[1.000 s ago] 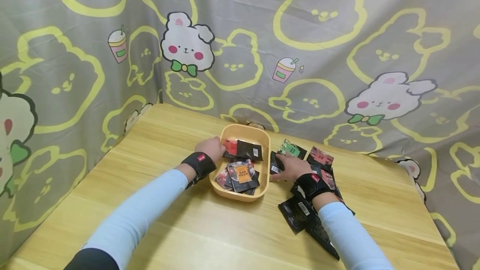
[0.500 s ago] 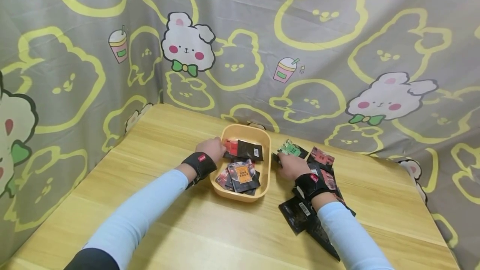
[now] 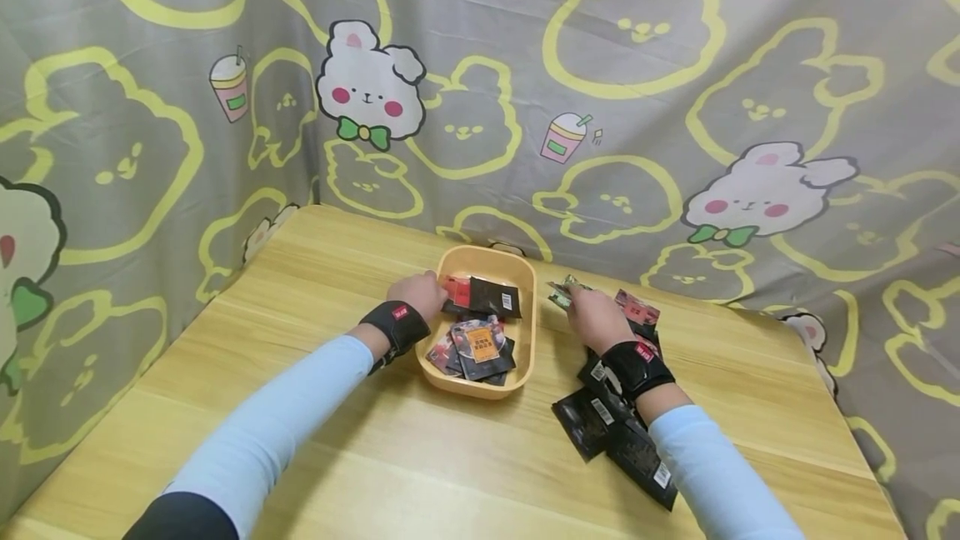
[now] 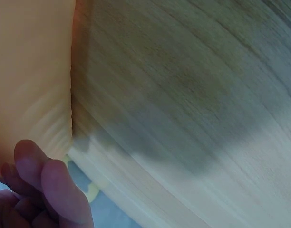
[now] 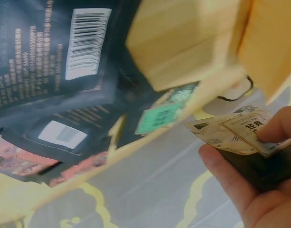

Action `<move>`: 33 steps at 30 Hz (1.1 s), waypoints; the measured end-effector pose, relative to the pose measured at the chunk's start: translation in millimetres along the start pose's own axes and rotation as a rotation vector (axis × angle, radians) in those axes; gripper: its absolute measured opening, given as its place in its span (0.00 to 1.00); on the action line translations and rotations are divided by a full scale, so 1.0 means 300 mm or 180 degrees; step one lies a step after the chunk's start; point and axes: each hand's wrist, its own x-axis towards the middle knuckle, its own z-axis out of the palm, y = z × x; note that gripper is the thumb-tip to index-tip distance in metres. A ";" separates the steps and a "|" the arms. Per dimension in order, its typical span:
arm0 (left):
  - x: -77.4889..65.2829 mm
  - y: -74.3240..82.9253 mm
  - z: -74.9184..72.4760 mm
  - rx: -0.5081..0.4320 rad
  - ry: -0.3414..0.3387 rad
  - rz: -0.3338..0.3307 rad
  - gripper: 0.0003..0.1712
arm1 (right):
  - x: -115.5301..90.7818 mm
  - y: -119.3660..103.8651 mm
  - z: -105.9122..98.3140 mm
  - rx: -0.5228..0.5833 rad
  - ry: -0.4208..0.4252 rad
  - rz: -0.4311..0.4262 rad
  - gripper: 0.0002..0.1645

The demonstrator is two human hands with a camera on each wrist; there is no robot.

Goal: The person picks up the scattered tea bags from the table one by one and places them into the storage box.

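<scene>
Right wrist view shows your right hand (image 3: 600, 319) pinching a pale-fronted sachet (image 5: 224, 135) by one end, seemingly to leave the other free, just right of the yellow tray (image 3: 472, 390); your left hand (image 3: 420, 297) grips its left rim, probably to steady it, with sachets inside (image 3: 480, 347) and dark ones overlapping (image 3: 637, 461) on the table (image 3: 405, 473)

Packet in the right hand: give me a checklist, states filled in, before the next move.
1. Right hand pinching the packet: ok.
2. Only one packet in that pinch: cannot tell.
3. Left hand at the container's rim: ok; firmness of hold, cannot tell.
4. Bare floor showing beside the packets inside: ok.
5. Loose packets on the right lying separately: not ok, they overlap.
</scene>
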 end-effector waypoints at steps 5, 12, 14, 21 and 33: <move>-0.009 0.002 -0.010 -0.0089 0.0013 -0.0080 0.19 | 0.016 -0.048 -0.012 -0.0069 0.0153 -0.0095 0.21; -0.010 0.000 -0.004 -0.0057 0.0051 -0.0060 0.18 | 0.041 -0.156 -0.031 -0.0219 0.0317 -0.0356 0.18; -0.010 0.000 -0.002 -0.0068 0.0070 -0.0050 0.18 | 0.048 -0.185 -0.036 -0.0221 0.0328 -0.0418 0.17; -0.009 0.005 0.001 -0.0106 0.0127 -0.0092 0.18 | 0.057 -0.234 -0.034 0.0232 -0.0321 -0.0399 0.54; 0.011 -0.011 0.016 0.0002 0.0114 0.0031 0.17 | 0.046 -0.145 -0.025 0.0305 -0.0618 -0.0164 0.57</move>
